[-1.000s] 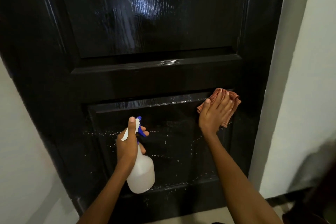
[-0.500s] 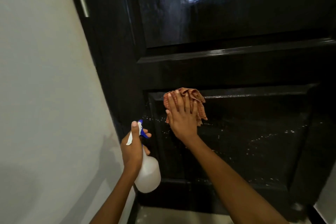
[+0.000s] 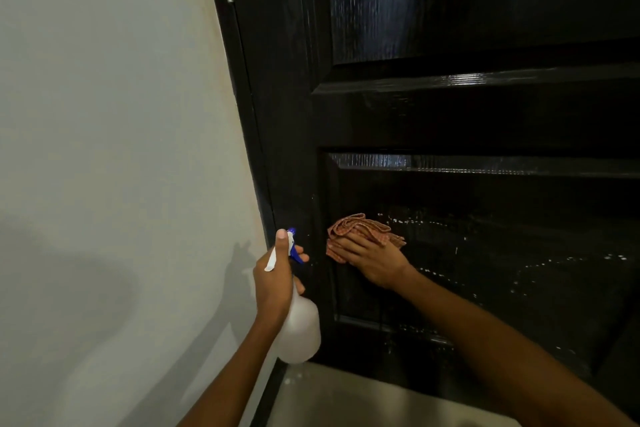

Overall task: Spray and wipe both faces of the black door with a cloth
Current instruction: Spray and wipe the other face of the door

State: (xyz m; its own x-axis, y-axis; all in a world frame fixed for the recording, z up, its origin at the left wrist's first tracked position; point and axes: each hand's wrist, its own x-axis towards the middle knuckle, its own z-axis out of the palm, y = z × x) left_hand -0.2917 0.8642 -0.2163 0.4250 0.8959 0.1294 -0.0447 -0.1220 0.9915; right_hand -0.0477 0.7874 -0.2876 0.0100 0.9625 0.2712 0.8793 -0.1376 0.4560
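Cloth (image 3: 360, 230) under flat R hand (image 3: 372, 258)

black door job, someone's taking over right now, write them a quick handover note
Left hand grips the spray bottle upright, beside the door's left edge.
Right hand presses the cloth flat against the lower panel of the door, near the panel's left side.
Done: this face is sprayed; the upper panel shines wet.
Left: white droplets across the lower panel right of the cloth need wiping. The other face is out of view, so check it.
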